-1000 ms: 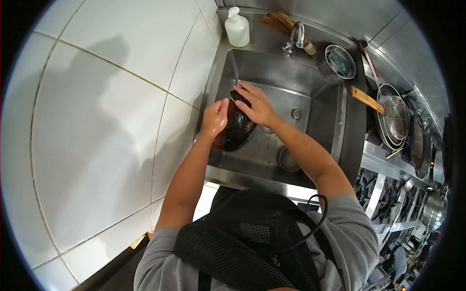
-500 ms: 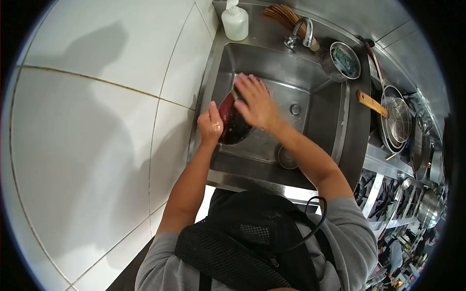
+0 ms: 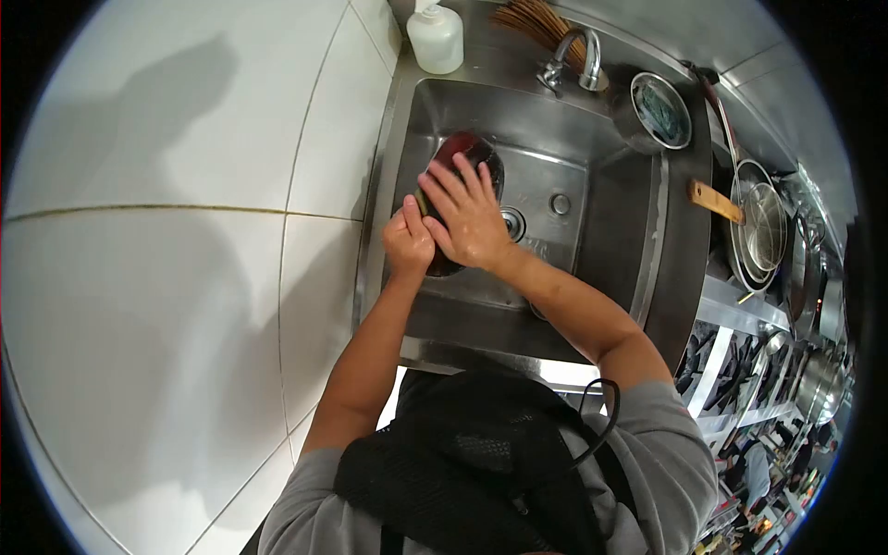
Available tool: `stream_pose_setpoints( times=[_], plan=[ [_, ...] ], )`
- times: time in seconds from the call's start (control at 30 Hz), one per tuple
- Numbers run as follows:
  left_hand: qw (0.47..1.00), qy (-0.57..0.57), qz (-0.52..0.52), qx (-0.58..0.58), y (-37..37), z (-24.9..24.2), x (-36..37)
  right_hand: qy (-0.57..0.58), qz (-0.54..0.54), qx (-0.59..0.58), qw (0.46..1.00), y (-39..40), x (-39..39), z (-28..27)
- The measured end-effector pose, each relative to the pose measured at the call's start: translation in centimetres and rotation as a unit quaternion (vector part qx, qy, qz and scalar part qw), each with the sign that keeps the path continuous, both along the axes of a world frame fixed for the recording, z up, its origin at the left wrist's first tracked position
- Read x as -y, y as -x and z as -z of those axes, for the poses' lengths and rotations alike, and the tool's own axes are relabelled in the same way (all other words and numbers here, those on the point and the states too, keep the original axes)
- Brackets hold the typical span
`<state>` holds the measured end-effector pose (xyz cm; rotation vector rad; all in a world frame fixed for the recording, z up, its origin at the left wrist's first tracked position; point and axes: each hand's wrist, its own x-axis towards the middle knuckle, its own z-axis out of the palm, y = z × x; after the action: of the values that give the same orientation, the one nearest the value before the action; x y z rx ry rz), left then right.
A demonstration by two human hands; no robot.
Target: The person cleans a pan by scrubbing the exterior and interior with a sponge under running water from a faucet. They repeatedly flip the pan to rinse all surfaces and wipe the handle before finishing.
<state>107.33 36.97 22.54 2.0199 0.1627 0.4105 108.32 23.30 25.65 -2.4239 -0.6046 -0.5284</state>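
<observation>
Over the left part of the steel sink [image 3: 412,148], my left hand [image 3: 408,239] is closed on the near-left edge of a shiny dark red and black bowl [image 3: 467,148]. My right hand [image 3: 467,215] lies flat across the bowl with its fingers spread, hiding much of it. A thin yellowish-green edge shows beside the right fingers; I cannot make out what it belongs to. Both hands look wet.
A faucet [image 3: 581,57] stands behind the sink, with a stick brush [image 3: 532,20] beside it. A white pump bottle [image 3: 435,42] is at the back left. At right are a metal pot [image 3: 638,125] and strainers [image 3: 763,227].
My right hand has moved slightly down and left over the bowl. The bowl has turned or tilted, its red part now toward the top. The sink drain now shows beside the right hand.
</observation>
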Motion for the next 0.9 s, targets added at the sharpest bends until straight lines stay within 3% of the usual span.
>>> stream_pose_setpoints(
  times=[0.07, 0.13, 0.17, 0.2, 0.23, 0.3, 0.33, 0.37, 0.43, 0.5, 0.53, 0.57, 0.6, 0.63, 0.7, 0.73, 0.77, 0.83, 0.9],
  plan=[
    [0.999, -0.017, 0.014, 0.026, 0.5, -0.8, -0.3, 0.004, -0.015, 0.014, 1.0, -0.3, 0.3, 0.4],
    [0.999, -0.034, 0.025, -0.005, 0.8, -0.8, -0.8, -0.152, -0.024, -0.085, 0.984, -4.8, 2.5, 3.3],
    [0.998, -0.044, 0.03, -0.033, 0.9, -0.7, -0.9, -0.274, 0.005, -0.263, 0.925, -8.0, 4.3, 6.5],
    [0.998, -0.048, 0.033, -0.032, 0.7, -0.7, -0.7, -0.381, 0.031, -0.427, 0.82, -9.9, 5.1, 6.9],
    [0.997, -0.061, 0.031, -0.034, 0.6, -0.6, -0.6, -0.385, 0.031, -0.426, 0.818, -9.5, 5.0, 7.7],
    [0.996, -0.074, 0.03, -0.03, -0.4, -0.6, -0.5, -0.341, 0.074, -0.271, 0.897, -7.9, 3.7, 8.2],
    [0.997, -0.07, 0.022, -0.018, -0.9, -0.2, -0.4, -0.254, 0.036, -0.096, 0.962, -5.9, 2.5, 8.2],
    [0.997, -0.069, 0.016, -0.009, -1.1, 0.0, -0.5, -0.155, 0.015, -0.048, 0.987, -3.1, 1.5, 5.4],
    [0.998, -0.064, 0.022, -0.019, -1.5, -0.8, -0.3, -0.042, -0.04, -0.034, 0.998, 0.0, 0.6, 2.6],
    [0.997, -0.059, 0.034, -0.032, -1.8, -0.8, 0.0, -0.045, -0.095, -0.013, 0.994, -2.2, 2.2, 2.5],
    [0.994, -0.094, 0.028, -0.042, -1.6, -0.5, -0.1, -0.122, -0.061, -0.051, 0.989, -4.5, 2.7, 4.0],
    [0.99, -0.13, 0.021, -0.053, -1.1, -0.2, -0.2, -0.197, -0.029, -0.089, 0.976, -7.2, 3.2, 6.0],
    [0.989, -0.134, 0.019, -0.055, -0.7, -0.1, -0.1, -0.355, 0.005, -0.297, 0.887, -9.5, 4.2, 7.4],
    [0.99, -0.13, 0.017, -0.046, -0.7, 0.0, 0.1, -0.484, -0.048, -0.439, 0.756, -11.9, 5.3, 11.0],
    [0.991, -0.129, 0.019, -0.039, -1.2, -0.2, 0.1, -0.473, 0.001, -0.417, 0.776, -12.2, 4.8, 13.1],
    [0.992, -0.109, 0.023, -0.059, -1.8, -0.6, 0.1, -0.382, -0.009, -0.251, 0.889, -10.6, 4.1, 11.7],
    [0.992, -0.088, 0.026, -0.082, -2.2, -0.9, 0.0, -0.273, -0.02, -0.074, 0.959, -7.5, 2.8, 9.1],
    [0.992, -0.072, 0.042, -0.091, -3.1, -1.0, -0.4, -0.098, -0.032, -0.038, 0.994, -2.1, 1.1, 4.2],
    [0.992, -0.056, 0.063, -0.098, -3.6, -0.6, -0.5, -0.081, -0.046, -0.05, 0.994, -2.2, 1.6, 4.1]
  ],
)
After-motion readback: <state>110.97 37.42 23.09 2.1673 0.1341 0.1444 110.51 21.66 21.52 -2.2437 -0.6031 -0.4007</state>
